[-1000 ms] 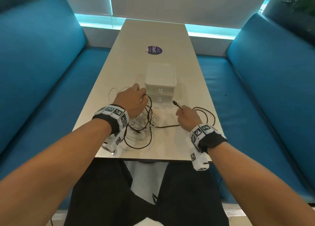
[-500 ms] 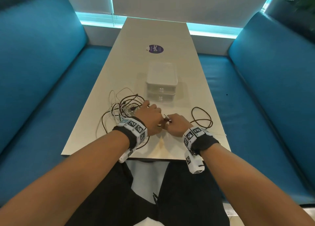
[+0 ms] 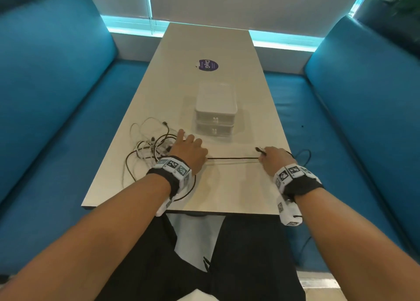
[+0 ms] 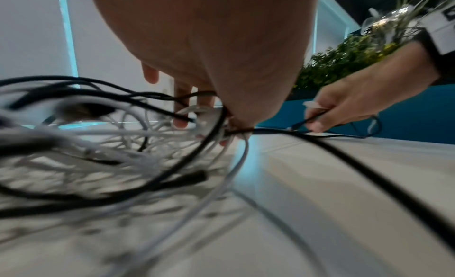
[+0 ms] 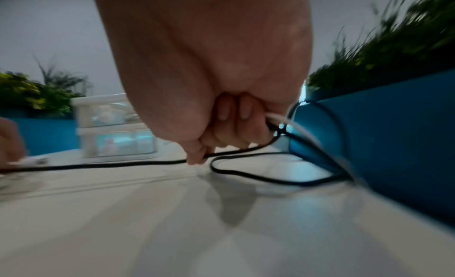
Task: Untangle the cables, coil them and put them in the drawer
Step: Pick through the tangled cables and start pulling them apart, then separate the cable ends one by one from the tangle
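A black cable runs taut over the table between both hands: the right hand pinches its plug end, the left hand pins it by the tangled cables, other fingers spread, near the closed drawers

Cool daylight glows in from the far window, leaving soft sheen on the desk; head view sharp but edge-bent, both wrist views smeared with motion blur

Translucent plastic drawer unit; smooth table, perhaps laminate; matt cables
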